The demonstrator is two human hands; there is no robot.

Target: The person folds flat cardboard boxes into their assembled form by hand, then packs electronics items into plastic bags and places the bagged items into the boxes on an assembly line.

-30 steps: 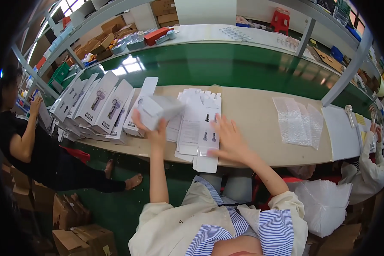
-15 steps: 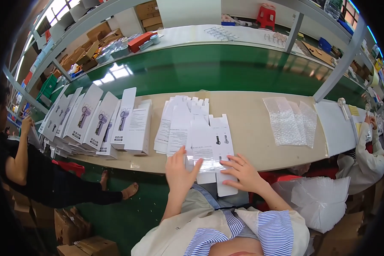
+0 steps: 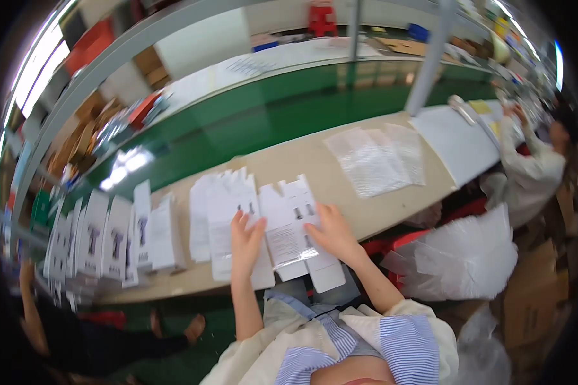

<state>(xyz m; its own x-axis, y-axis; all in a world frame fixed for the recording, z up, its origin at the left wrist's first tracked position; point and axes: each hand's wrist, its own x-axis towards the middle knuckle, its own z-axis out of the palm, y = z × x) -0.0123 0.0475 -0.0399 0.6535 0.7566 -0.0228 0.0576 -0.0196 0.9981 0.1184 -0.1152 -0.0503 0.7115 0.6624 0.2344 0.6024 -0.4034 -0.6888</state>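
Both hands lie flat with fingers spread on the flat white die-cut cardboard carton blank (image 3: 293, 230) at the beige bench's (image 3: 340, 168) near edge: left hand (image 3: 246, 240) at 9 o'clock of it, right hand (image 3: 331, 232) at 3. Clear plastic bags (image 3: 376, 157) lie at 1 o'clock.

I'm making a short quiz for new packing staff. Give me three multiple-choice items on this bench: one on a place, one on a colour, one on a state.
1. Where do the folded white boxes stand?
A left of the hands
B right of the hands
C on the belt

2. The belt behind the table is:
A red
B green
C blue

3. The flat carton under the right hand is:
A folded up
B crumpled
C lying flat

Answers: 1 A, the row stands beyond the left hand; 2 B, its surface is green; 3 C, its flaps spread out.
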